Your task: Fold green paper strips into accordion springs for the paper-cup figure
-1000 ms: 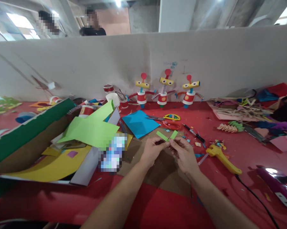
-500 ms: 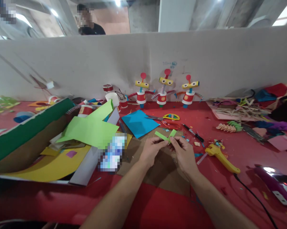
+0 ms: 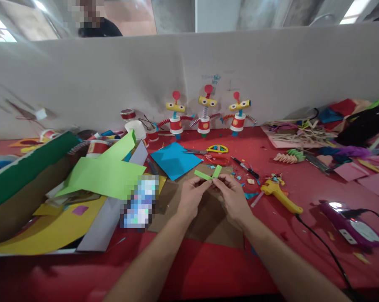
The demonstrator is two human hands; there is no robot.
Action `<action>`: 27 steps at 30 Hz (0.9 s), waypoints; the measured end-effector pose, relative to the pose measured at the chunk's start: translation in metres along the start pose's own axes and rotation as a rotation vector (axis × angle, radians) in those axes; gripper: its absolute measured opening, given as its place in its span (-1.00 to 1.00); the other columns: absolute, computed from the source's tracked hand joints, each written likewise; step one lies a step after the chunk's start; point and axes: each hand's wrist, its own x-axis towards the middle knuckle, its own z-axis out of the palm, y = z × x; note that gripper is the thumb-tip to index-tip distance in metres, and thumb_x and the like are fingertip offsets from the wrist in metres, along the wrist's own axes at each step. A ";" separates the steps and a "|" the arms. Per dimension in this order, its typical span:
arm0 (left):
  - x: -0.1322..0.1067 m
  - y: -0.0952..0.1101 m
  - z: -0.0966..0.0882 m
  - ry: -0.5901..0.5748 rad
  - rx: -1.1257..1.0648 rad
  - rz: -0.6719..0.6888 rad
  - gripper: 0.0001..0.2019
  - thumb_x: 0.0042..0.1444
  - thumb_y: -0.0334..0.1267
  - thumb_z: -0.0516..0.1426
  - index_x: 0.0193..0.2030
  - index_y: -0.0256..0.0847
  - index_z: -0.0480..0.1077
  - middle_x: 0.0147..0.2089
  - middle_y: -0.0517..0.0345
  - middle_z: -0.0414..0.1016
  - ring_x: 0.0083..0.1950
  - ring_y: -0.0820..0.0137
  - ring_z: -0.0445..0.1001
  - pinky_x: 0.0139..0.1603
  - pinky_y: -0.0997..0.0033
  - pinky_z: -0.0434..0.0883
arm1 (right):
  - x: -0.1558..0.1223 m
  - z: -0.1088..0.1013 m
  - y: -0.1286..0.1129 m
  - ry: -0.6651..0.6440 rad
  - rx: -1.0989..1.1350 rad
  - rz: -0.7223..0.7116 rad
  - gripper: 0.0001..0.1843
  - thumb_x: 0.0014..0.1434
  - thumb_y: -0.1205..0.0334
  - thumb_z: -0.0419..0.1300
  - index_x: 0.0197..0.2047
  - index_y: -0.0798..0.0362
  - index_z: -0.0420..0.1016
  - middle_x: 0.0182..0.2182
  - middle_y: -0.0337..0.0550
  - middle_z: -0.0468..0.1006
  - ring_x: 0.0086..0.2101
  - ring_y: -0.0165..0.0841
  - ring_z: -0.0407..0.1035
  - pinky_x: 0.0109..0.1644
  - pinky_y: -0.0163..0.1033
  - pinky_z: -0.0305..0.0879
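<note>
My left hand [image 3: 194, 193] and my right hand [image 3: 231, 193] meet over a brown cardboard sheet [image 3: 205, 224]. Both pinch green paper strips [image 3: 217, 171], whose free ends spread apart in a V above the fingertips. Where the strips join is partly hidden by my thumbs. Beyond my hands lie a blue paper square [image 3: 176, 160] and scissors [image 3: 217, 149] with yellow handles. A black pen [image 3: 245, 167] and a yellow glue gun [image 3: 280, 196] rest to the right of my right hand.
Three paper-cup figures [image 3: 203, 125] stand along the white partition [image 3: 145, 75]. To the left, an open box [image 3: 96, 228] holds green and yellow paper, with a blurred-out phone-like object [image 3: 140, 202] beside it. A purple device [image 3: 349, 226] with a cable sits at the right. A person [image 3: 99, 27] is behind the partition.
The view has shifted a little, so most things appear further left. My hands stay together on the green strips, whose V looks slightly turned.
</note>
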 end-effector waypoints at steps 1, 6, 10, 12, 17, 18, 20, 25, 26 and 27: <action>-0.001 0.000 0.000 -0.004 -0.005 -0.006 -0.86 -0.16 -0.26 0.24 -0.44 -0.28 0.49 -0.44 0.14 0.51 -0.38 0.44 0.42 -0.25 0.43 0.32 | 0.001 0.000 0.000 0.007 0.024 0.011 -0.85 -0.02 0.13 0.23 -0.39 0.01 0.45 -0.48 -0.28 0.44 -0.46 -0.43 0.29 -0.33 -0.31 0.24; 0.002 -0.003 -0.002 -0.081 -0.129 -0.068 -0.83 -0.19 -0.33 0.24 -0.36 -0.28 0.51 -0.33 0.08 0.54 -0.27 0.38 0.46 -0.12 0.37 0.33 | 0.006 -0.005 -0.005 0.012 0.136 0.119 -0.86 -0.10 0.16 0.27 -0.44 0.03 0.47 -0.51 -0.29 0.45 -0.50 -0.47 0.29 -0.34 -0.31 0.24; 0.007 -0.007 -0.004 -0.016 -0.237 -0.171 -0.84 -0.27 -0.34 0.29 -0.46 -0.28 0.49 -0.43 0.14 0.53 -0.35 0.43 0.47 -0.13 0.36 0.36 | 0.007 -0.007 -0.007 -0.010 0.175 0.181 -0.86 -0.14 0.20 0.31 -0.46 0.04 0.48 -0.52 -0.31 0.45 -0.51 -0.51 0.28 -0.35 -0.34 0.21; 0.007 -0.007 -0.004 0.004 -0.253 -0.188 -0.84 -0.31 -0.34 0.31 -0.50 -0.28 0.48 -0.45 0.15 0.52 -0.36 0.43 0.46 -0.14 0.36 0.38 | 0.007 -0.007 -0.005 -0.023 0.173 0.181 -0.87 -0.14 0.21 0.31 -0.46 0.04 0.49 -0.52 -0.32 0.45 -0.51 -0.51 0.28 -0.36 -0.35 0.20; 0.005 -0.007 -0.002 0.013 -0.282 -0.211 -0.84 -0.30 -0.33 0.31 -0.51 -0.29 0.48 -0.44 0.14 0.52 -0.35 0.44 0.47 -0.08 0.34 0.38 | 0.005 -0.006 -0.003 -0.011 0.152 0.154 -0.87 -0.13 0.20 0.30 -0.45 0.03 0.49 -0.52 -0.33 0.45 -0.53 -0.53 0.26 -0.36 -0.35 0.20; 0.005 -0.007 -0.002 0.016 -0.288 -0.211 -0.84 -0.30 -0.32 0.31 -0.51 -0.29 0.48 -0.44 0.13 0.52 -0.34 0.44 0.47 -0.08 0.34 0.38 | 0.005 -0.006 -0.003 -0.005 0.144 0.146 -0.87 -0.13 0.19 0.30 -0.45 0.03 0.49 -0.52 -0.33 0.45 -0.53 -0.53 0.25 -0.36 -0.34 0.20; 0.005 -0.007 -0.002 0.018 -0.290 -0.207 -0.84 -0.30 -0.31 0.31 -0.51 -0.29 0.48 -0.43 0.12 0.52 -0.34 0.44 0.47 -0.09 0.36 0.38 | 0.005 -0.005 -0.003 0.003 0.131 0.134 -0.86 -0.13 0.18 0.30 -0.46 0.04 0.49 -0.53 -0.32 0.45 -0.53 -0.52 0.25 -0.37 -0.34 0.19; 0.004 -0.006 -0.001 -0.017 -0.250 -0.217 -0.77 -0.33 -0.29 0.33 -0.44 -0.29 0.51 -0.44 0.14 0.51 -0.41 0.49 0.42 -0.24 0.45 0.36 | 0.004 -0.004 0.000 0.006 0.109 0.093 -0.85 -0.14 0.18 0.31 -0.45 0.04 0.49 -0.52 -0.30 0.45 -0.53 -0.50 0.25 -0.37 -0.33 0.20; 0.004 -0.005 -0.001 -0.018 -0.247 -0.217 -0.74 -0.33 -0.28 0.34 -0.41 -0.29 0.51 -0.45 0.14 0.51 -0.43 0.51 0.41 -0.27 0.47 0.35 | 0.004 -0.003 0.001 0.008 0.097 0.082 -0.85 -0.14 0.18 0.31 -0.45 0.03 0.49 -0.52 -0.30 0.45 -0.53 -0.50 0.26 -0.38 -0.33 0.20; 0.003 -0.005 -0.001 -0.017 -0.245 -0.214 -0.73 -0.34 -0.28 0.34 -0.40 -0.29 0.51 -0.46 0.15 0.50 -0.44 0.52 0.40 -0.30 0.48 0.34 | 0.003 -0.003 0.002 0.013 0.083 0.070 -0.86 -0.14 0.18 0.31 -0.45 0.03 0.49 -0.52 -0.30 0.45 -0.53 -0.49 0.26 -0.38 -0.33 0.20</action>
